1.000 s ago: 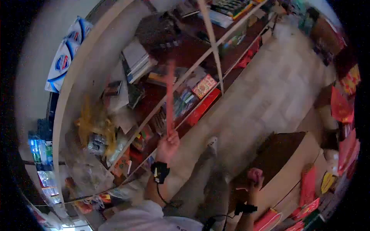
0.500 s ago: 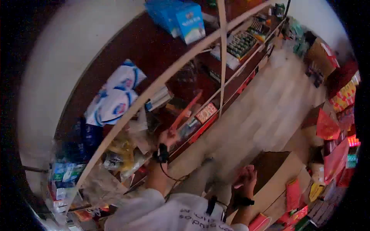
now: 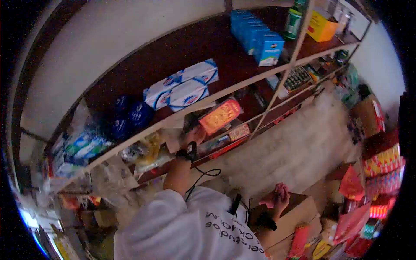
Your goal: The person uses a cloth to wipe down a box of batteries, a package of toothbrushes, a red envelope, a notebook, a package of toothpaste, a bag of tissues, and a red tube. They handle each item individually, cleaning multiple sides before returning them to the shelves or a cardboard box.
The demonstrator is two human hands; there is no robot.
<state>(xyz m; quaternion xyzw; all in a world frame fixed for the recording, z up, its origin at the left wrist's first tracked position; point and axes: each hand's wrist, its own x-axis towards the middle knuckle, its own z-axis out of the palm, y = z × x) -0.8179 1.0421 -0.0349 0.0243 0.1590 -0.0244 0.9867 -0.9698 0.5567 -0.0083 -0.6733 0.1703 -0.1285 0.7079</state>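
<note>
Shop shelf (image 3: 242, 82), L hand (image 3: 195, 136) holds red pack (image 3: 220, 116), print blurry

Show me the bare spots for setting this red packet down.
Bare shelf board between the white-blue packs and blue boxes; open floor beside the cardboard box. Crowded around the left hand holding the red packet.

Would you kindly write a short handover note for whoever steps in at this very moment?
Left hand: shut on a red packet, held up in front of the shelving, below the white-and-blue boxes.
Right hand: low, shut on a small pink-red item too blurred to name, above the open cardboard box.
Done: one packet is up at shelf height.
Left: it is not yet set on a shelf, and the right hand's item is not yet put down.
</note>
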